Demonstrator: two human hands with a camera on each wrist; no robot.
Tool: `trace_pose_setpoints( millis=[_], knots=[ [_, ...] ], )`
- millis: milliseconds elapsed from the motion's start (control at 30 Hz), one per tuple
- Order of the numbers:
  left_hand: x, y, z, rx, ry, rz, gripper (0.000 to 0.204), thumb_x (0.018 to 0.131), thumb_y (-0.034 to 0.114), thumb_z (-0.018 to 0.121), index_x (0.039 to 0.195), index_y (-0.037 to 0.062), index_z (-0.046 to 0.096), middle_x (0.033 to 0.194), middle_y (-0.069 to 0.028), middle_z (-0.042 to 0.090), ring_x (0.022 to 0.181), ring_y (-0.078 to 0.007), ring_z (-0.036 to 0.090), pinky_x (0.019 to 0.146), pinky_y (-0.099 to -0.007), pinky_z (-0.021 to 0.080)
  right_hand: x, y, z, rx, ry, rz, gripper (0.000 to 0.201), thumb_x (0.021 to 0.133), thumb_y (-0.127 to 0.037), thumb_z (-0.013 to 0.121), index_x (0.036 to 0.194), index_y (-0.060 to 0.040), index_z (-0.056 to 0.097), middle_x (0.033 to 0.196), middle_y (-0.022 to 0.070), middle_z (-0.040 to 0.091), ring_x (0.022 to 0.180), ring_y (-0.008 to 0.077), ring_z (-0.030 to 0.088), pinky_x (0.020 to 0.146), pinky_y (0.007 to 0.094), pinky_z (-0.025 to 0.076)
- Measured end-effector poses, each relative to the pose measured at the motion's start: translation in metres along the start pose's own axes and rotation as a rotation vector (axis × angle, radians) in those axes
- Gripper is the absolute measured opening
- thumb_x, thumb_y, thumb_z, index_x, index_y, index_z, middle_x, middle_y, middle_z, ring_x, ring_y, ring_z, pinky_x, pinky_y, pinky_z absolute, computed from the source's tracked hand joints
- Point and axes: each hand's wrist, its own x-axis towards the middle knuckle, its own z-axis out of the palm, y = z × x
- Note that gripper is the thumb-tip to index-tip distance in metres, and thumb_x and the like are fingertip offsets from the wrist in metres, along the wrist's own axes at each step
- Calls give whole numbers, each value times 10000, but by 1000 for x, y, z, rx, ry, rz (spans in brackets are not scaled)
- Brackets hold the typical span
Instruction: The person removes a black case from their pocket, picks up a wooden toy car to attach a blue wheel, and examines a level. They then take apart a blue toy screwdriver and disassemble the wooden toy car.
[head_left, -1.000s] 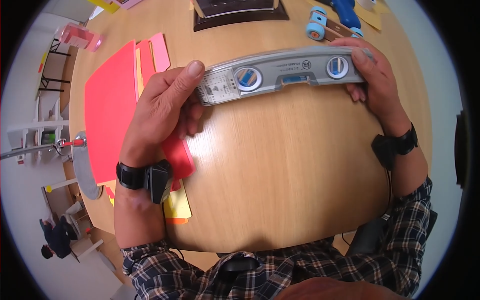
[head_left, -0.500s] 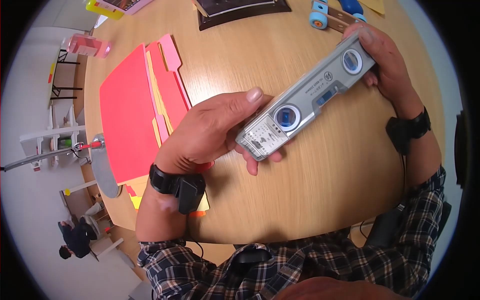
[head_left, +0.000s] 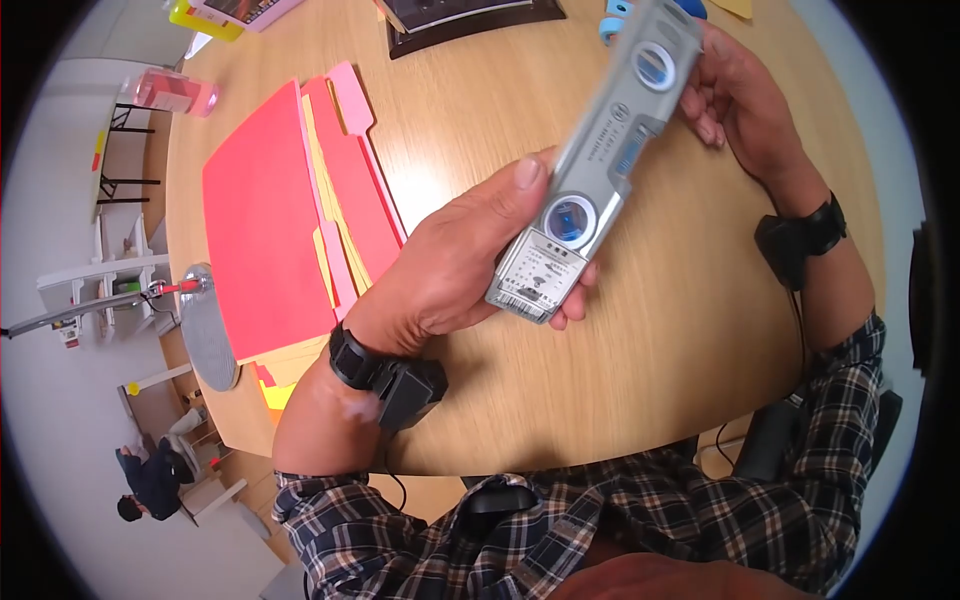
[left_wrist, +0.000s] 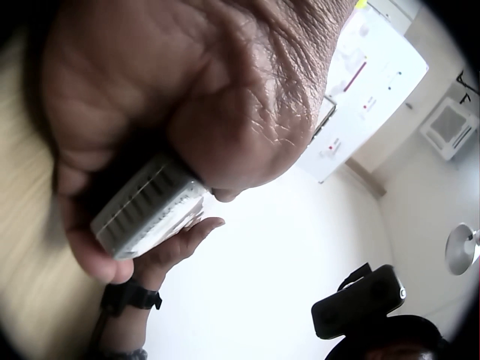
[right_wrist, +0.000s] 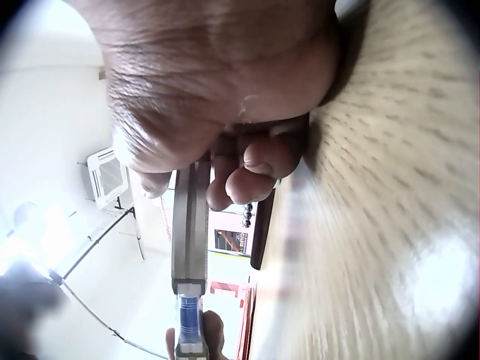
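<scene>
A grey spirit level (head_left: pixel 610 150) with round vials and a white label at its near end slants up and away over the table. My left hand (head_left: pixel 460 250) grips that labelled end, thumb along its side edge and fingers underneath; the left wrist view shows the end cap (left_wrist: pixel 154 206) between thumb and fingers. At the far end my right hand (head_left: pixel 750 110) stands beside the level's right edge, fingers loosely bent and thumb off its face. From the right wrist, the level's narrow side (right_wrist: pixel 191 232) appears between the thumb and the fingertips.
Red and yellow folders (head_left: pixel 270 220) lie stacked on the table's left. A pink bottle (head_left: pixel 175 92) stands at the far left edge, a dark framed stand (head_left: pixel 470 30) at the back. Light-blue toy wheels (head_left: pixel 609 28) show partly behind the level. A person (head_left: pixel 155 480) is in the left background.
The level has swung from nearly crosswise to steeply slanted, its labelled end coming nearer and to the right with my left hand. My right thumb has come off its face.
</scene>
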Motion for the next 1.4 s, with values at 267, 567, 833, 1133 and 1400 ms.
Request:
trace_pose_setpoints(
  millis=[267, 567, 833, 1133, 1400],
  knots=[
    [4, -1, -4, -90, 10, 293, 601, 1150, 493, 517, 1577, 85, 408, 1419, -281, 634, 1254, -419, 709, 1034, -547, 618, -6, -16, 25, -239, 118, 139, 603, 1142, -581, 520, 1317, -39, 716, 834, -22, 653, 627, 21, 571, 545, 178, 431],
    [5, -3, 3, -19, 120, 441, 559, 1147, 379, 565, 1558, 23, 433, 1508, -281, 587, 1400, -416, 617, 1170, -537, 529, -26, -40, 80, -70, -132, 351, 356, 1084, -391, 713, 1129, -37, 721, 856, -9, 685, 707, 42, 606, 612, 206, 478],
    [8, -5, 9, -13, 232, 475, 517, 1148, 317, 560, 1549, 15, 437, 1530, -279, 568, 1435, -391, 582, 1224, -541, 468, -27, -37, 81, -72, -235, 404, 300, 952, -142, 861, 1168, -33, 683, 994, -10, 728, 845, 10, 648, 742, 181, 520],
    [9, -2, 6, -25, 240, 437, 512, 1143, 307, 568, 1548, 23, 436, 1535, -283, 562, 1423, -373, 591, 1222, -527, 475, -26, -33, 85, -142, -241, 314, 287, 946, -73, 875, 1143, -20, 674, 920, -26, 693, 781, -22, 560, 655, 151, 457],
    [6, 0, 1, -14, 239, 390, 506, 1145, 305, 558, 1549, 24, 443, 1528, -268, 579, 1404, -372, 615, 1206, -522, 499, -25, -29, 82, -152, -271, 358, 460, 921, -5, 863, 1307, -3, 613, 1090, 39, 766, 888, 1, 672, 756, 159, 538]
  ],
)
